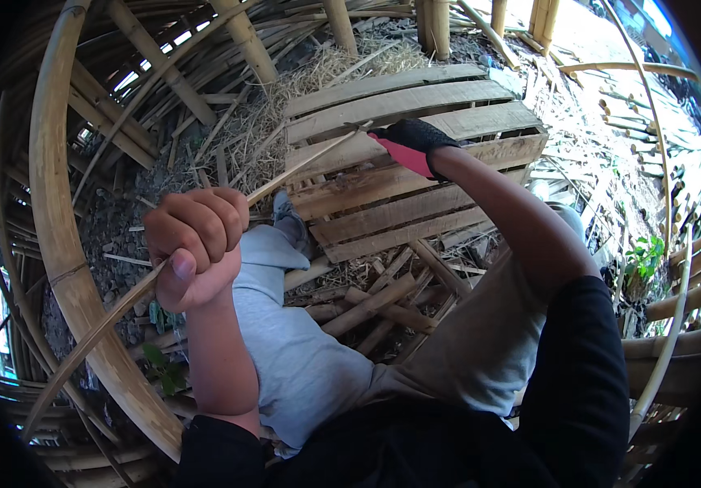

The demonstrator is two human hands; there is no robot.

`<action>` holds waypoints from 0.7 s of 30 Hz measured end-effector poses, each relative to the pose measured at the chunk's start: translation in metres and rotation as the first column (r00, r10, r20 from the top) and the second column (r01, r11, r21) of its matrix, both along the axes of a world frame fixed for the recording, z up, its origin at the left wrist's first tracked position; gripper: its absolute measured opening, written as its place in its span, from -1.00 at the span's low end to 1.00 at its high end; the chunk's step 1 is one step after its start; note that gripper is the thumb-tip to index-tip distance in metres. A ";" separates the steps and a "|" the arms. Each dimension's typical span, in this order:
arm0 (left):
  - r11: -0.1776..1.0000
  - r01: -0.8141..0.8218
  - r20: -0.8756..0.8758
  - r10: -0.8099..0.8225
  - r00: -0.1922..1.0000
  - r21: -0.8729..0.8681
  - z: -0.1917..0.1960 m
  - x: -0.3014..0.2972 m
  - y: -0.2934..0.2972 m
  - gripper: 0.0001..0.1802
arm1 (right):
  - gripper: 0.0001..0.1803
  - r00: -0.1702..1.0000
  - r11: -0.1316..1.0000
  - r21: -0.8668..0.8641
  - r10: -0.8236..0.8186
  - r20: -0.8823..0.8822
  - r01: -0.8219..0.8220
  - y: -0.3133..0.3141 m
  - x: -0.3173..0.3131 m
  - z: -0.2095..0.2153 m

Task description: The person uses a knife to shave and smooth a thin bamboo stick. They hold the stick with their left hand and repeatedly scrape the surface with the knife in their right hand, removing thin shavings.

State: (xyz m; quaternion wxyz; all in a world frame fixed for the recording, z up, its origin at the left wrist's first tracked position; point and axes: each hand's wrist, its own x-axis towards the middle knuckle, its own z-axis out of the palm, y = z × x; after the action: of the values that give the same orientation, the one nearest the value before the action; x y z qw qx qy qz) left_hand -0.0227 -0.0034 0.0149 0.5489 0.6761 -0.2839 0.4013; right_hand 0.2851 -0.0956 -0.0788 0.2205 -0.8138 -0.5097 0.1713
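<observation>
My left hand, bare, is wrapped tightly round a long thin bamboo strip. The strip slants from the lower left, through the fist, up to my right hand. On my right hand is a black and pink glove; its fingers are closed. A small dark-tipped tool shows at the gloved fingertips, against the strip's far end. Most of that tool is hidden by the glove, so its kind cannot be made out. Beneath both lies a slatted wooden pallet.
A thick curved bamboo pole runs down the left side. Cut bamboo pieces lie between my legs. Dry straw covers ground beyond the pallet, with upright bamboo posts behind. A green plant grows at the right.
</observation>
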 end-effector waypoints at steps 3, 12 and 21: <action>0.999 -0.039 0.009 0.039 0.999 -0.023 0.003 0.000 -0.004 -0.40 | -0.24 0.997 0.997 -0.031 -0.075 -0.027 0.074 0.005 -0.008 0.009; 0.994 -0.103 0.007 0.103 0.995 -0.020 0.016 0.019 -0.030 -0.45 | -0.23 0.982 0.949 0.259 -0.191 0.007 0.182 -0.037 -0.024 0.050; 0.969 -0.184 -0.034 0.180 0.983 -0.164 0.034 0.033 -0.039 -0.49 | -0.36 0.972 0.936 0.309 -0.210 0.110 0.167 -0.064 -0.023 0.065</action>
State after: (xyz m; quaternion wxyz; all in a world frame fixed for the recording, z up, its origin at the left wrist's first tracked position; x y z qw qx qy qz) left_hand 0.0107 -0.0420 0.0492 0.5669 0.6550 -0.1810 0.4657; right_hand 0.2621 -0.1593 -0.0133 0.3195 -0.8264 -0.4634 0.0128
